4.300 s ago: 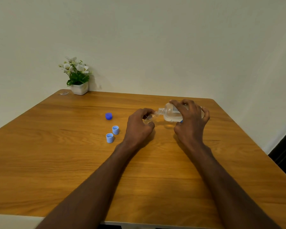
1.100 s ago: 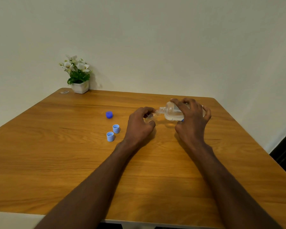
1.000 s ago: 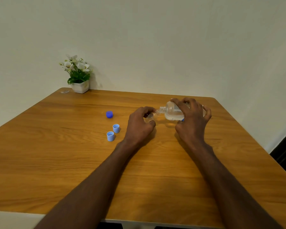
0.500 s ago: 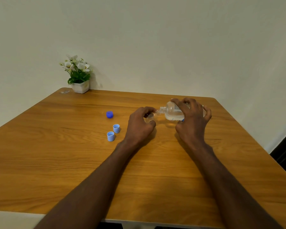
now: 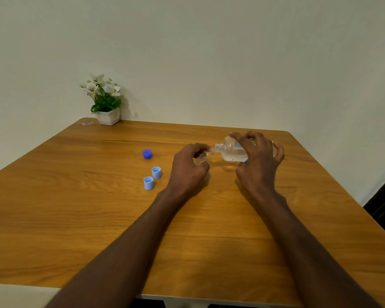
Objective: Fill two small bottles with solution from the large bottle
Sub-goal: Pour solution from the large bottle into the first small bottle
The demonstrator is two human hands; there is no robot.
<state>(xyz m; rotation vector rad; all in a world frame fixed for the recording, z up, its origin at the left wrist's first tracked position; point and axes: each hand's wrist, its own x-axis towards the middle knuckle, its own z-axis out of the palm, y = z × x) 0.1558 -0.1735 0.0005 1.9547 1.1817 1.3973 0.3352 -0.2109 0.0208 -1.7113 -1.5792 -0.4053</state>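
My right hand [image 5: 259, 162] grips the large clear bottle [image 5: 230, 150], tipped on its side with its open neck pointing left. That neck meets the mouth of a small clear bottle [image 5: 201, 157], which my left hand [image 5: 188, 167] holds; my fingers hide most of it. A bit of blue [image 5: 246, 161] shows under the large bottle by my right thumb; I cannot tell what it is. The other small bottle is not visible.
Two light blue caps [image 5: 149, 182] [image 5: 156, 172] stand open side up left of my left hand. A dark blue cap [image 5: 147, 154] lies farther back. A potted white flower [image 5: 106, 101] stands at the wooden table's [image 5: 76, 207] far left corner.
Almost nothing has moved. Both hands hold the same pose, with the large bottle tipped against the small one.
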